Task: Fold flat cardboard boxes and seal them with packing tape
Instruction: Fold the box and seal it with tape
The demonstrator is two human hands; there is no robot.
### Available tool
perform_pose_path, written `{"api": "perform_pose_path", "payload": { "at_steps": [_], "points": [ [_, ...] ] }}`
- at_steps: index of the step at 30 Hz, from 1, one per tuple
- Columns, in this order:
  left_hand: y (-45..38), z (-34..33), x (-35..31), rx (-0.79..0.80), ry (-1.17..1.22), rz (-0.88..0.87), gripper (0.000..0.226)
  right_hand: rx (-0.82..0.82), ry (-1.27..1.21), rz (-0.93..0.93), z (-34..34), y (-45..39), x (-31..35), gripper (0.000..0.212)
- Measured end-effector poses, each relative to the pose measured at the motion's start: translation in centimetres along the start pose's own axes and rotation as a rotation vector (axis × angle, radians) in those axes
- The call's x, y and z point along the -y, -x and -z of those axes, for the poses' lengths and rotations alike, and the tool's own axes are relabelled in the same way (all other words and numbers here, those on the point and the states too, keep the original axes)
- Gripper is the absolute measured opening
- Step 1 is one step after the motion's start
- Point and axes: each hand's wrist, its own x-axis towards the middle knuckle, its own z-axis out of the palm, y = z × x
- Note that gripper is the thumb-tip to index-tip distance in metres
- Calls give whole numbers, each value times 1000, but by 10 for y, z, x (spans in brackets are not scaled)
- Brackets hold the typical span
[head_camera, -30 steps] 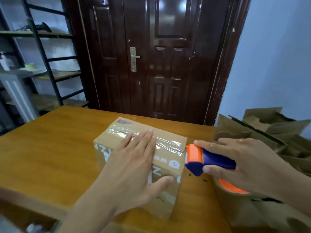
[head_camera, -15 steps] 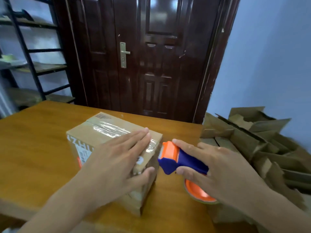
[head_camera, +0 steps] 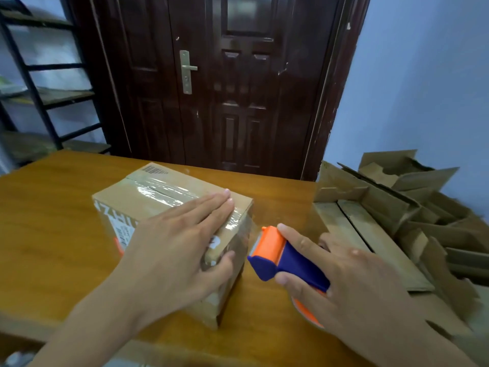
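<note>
A closed cardboard box (head_camera: 137,200) stands on the wooden table (head_camera: 50,207), with clear tape along its top seam and down its right side. My left hand (head_camera: 174,242) lies flat on the box top, fingers straight, thumb against the right side. My right hand (head_camera: 341,279) grips a blue and orange tape dispenser (head_camera: 275,255), held just right of the box with a small gap between them. The tape roll is mostly hidden under that hand.
A heap of flat and half-folded cardboard boxes (head_camera: 397,207) fills the table's right end. A dark wooden door (head_camera: 232,83) stands behind the table. A black metal shelf rack (head_camera: 39,83) is at the left.
The box has turned a little on the table under my left hand. The dispenser has come slightly away from the box's right side. The view has shifted.
</note>
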Motion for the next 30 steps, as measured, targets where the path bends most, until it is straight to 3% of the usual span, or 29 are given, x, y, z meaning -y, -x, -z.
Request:
{"api": "perform_pose_path", "payload": {
  "at_steps": [3, 6, 9, 13, 15, 17, 19, 25, 30],
  "points": [
    [2, 2, 3, -11, -15, -16, 76, 78, 20, 77, 1, -11, 8, 92],
    [2, 0, 6, -30, -55, -57, 85, 162, 58, 123, 19, -25, 16, 93],
    [-1, 5, 10, 44, -50, -71, 103, 232, 59, 199, 34, -45, 27, 81],
    [-14, 18, 20, 232, -114, -140, 115, 186, 244, 296, 52, -70, 30, 61],
    [-18, 20, 24, 230, -131, -169, 117, 154, 400, 386, 46, -75, 40, 56],
    [-16, 17, 25, 186, -145, -189, 116, 226, 464, 442, 27, -72, 51, 55],
    [-13, 12, 27, 129, -164, -213, 115, 285, 439, 385, 8, -67, 54, 56],
    [-36, 15, 22, 91, -317, -397, 85, 255, 353, 206, -8, -47, 45, 56],
    [-63, 0, 20, 271, 7, -507, 47, 270, 257, 51, -3, -26, 26, 62]
  ]
}}
